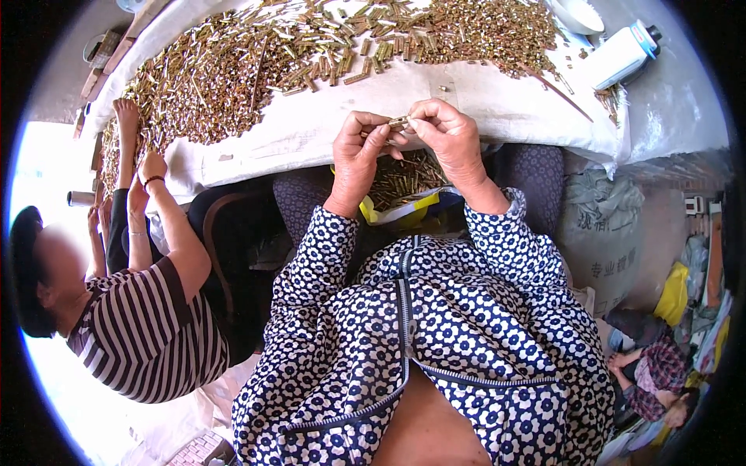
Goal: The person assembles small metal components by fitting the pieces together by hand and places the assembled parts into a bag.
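A small brass-coloured piece (pixel 399 122) is at the upper centre of the frame, held lengthwise between two bare hands, just above the near edge of the surface (pixel 513 116) as seen from here. The left hand (pixel 360 155) has its grip clamped on the piece's left end, thumb against curled fingers. The right hand (pixel 448 140) has its grip pinched on the other end with thumb and forefinger. The fingers cover much of the piece, so its exact shape cannot be told.

Just above the hands, one loose piece (pixel 443 88) lies alone on the pale cloth covering. Beyond it, a broad heap of similar small pieces (pixel 210 81) spreads from the left to the upper right of the frame, with longer ones scattered along the top centre. Below the hands, an open bag (pixel 412 210) with a yellow and white edge shows more pieces inside, between the wearer's patterned knees.

At the upper right stand a white bowl (pixel 581 15) and, tilted beside it, a white bottle (pixel 622 58) with a dark cap; a thin stick (pixel 558 95) slants below them. At the left, a co-worker in a striped shirt (pixel 148 330) reaches toward the heap's edge. A grey sack (pixel 600 221) stands right of centre, and another person (pixel 657 373) sits at the lower right.
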`<state>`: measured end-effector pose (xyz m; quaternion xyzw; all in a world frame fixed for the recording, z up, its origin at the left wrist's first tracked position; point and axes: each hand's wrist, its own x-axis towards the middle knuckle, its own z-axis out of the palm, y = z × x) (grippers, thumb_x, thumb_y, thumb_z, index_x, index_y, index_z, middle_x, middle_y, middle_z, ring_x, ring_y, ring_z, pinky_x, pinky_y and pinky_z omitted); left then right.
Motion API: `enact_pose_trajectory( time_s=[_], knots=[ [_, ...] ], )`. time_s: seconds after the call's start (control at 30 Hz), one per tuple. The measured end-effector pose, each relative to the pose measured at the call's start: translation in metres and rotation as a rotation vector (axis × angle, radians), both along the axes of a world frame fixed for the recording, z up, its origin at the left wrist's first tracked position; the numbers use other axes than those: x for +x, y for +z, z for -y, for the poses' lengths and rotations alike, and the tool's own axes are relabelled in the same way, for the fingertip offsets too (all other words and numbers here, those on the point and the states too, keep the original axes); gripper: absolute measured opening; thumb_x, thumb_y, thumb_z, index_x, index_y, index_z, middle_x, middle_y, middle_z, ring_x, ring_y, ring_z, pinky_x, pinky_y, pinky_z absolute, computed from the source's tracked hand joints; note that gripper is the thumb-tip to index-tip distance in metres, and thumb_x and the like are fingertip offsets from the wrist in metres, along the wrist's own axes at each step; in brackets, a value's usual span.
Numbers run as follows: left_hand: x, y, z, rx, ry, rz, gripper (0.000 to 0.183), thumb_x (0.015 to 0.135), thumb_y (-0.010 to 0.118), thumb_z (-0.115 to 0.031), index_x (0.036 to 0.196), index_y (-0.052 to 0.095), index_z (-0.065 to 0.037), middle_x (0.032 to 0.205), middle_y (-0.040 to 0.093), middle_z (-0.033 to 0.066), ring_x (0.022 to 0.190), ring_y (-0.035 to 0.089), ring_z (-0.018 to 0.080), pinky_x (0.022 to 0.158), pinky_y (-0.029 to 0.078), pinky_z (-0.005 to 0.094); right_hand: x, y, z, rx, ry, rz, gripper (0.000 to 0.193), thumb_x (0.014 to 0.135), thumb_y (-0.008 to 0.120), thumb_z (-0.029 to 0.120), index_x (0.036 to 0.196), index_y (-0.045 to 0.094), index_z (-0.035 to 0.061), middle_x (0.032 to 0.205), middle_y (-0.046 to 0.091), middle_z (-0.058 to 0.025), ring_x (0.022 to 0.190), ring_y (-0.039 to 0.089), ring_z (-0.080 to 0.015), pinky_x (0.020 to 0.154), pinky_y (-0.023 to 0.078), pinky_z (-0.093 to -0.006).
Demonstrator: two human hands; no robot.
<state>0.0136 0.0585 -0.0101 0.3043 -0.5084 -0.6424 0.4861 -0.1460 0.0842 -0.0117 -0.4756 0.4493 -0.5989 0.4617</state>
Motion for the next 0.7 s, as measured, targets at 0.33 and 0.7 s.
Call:
enact_pose_trajectory(
  time_s=[0.33,0.7],
  knots=[
    [0.001,-0.001,-0.002,-0.051,-0.001,0.028,0.006,0.094,0.051,-0.002,0.099,0.05,0.002,0.093,0.062,0.0131,0.08,0.065,0.017,0.06,0.056,0.0255,-0.007,-0.002,-0.001,-0.04,0.042,-0.133,0.003,0.089,0.057,0.001,0.091,0.06,-0.0004,0.092,0.058,-0.0001,0.083,0.057,-0.007,0.078,0.047,-0.0211],
    [0.001,-0.003,-0.003,-0.024,-0.036,0.064,0.006,0.095,0.05,-0.003,0.099,0.05,0.001,0.092,0.063,0.013,0.079,0.065,0.0168,0.06,0.055,0.0251,-0.024,-0.009,0.003,0.108,0.174,-0.241,0.006,0.088,0.059,0.003,0.093,0.06,-0.0008,0.09,0.059,-0.0014,0.082,0.057,-0.0081,0.076,0.047,-0.0216]
  ],
)
